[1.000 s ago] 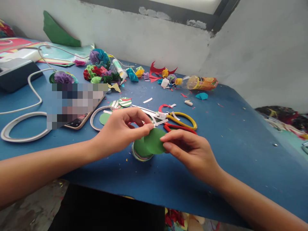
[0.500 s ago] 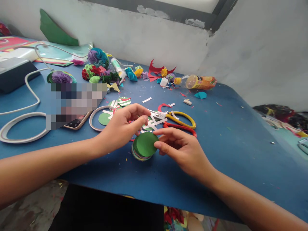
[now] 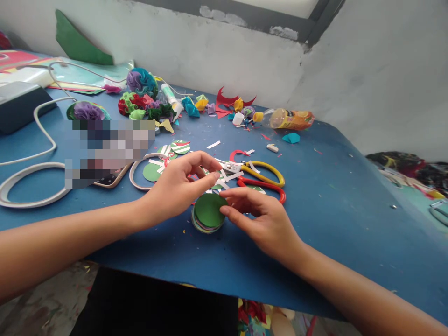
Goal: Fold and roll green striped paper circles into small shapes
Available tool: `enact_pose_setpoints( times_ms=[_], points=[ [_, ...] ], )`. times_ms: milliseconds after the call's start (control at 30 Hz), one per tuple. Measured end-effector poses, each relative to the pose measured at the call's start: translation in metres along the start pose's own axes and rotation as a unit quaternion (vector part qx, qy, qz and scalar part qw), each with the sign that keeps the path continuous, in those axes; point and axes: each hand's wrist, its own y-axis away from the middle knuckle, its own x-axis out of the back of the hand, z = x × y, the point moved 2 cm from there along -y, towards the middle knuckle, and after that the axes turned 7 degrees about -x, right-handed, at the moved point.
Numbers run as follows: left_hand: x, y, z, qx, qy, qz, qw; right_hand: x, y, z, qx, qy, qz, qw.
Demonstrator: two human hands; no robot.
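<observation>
A pixelated block (image 3: 110, 147) hides most of the phone (image 3: 111, 178) to your left, so only its lower corner shows, and the white ring (image 3: 28, 186) beyond it runs off the edge of view. The stack of paper circles (image 3: 208, 213) sits on the blue table (image 3: 350, 200) just in front of you, green circle on top; how many lie beneath is hard to tell, only thin coloured edges show. Your left hand (image 3: 178, 186) hovers at the stack's far-left edge, fingers loosely curled and apart, gripping nothing. Your right hand (image 3: 261, 217) rests fingertips on the stack's right rim, fingers apart, not pinching. The scissors (image 3: 257, 177) lie just behind among paper scraps (image 3: 224, 175).
</observation>
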Motion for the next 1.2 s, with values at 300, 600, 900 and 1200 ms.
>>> enact_pose_setpoints(
  times_ms=[300, 600, 900, 1200],
  points=[
    [-0.0004, 0.0007, 0.0012, 0.017, 0.003, -0.006, 1.0, -0.0004, -0.0002, 0.0002, 0.0, 0.024, 0.009, 1.0],
    [-0.0008, 0.0003, 0.0022, 0.016, 0.006, -0.006, 1.0, -0.0012, 0.0001, 0.0003, 0.033, 0.06, 0.016, 0.998],
    [-0.0003, 0.0008, 0.0037, 0.011, 0.002, -0.002, 1.0, -0.0026, 0.0002, 0.0003, 0.059, 0.096, 0.024, 0.993],
    [0.0, -0.0001, 0.0015, 0.01, -0.003, 0.001, 1.0, -0.0018, -0.0026, 0.003, 0.091, 0.114, 0.007, 0.989]
  ],
)
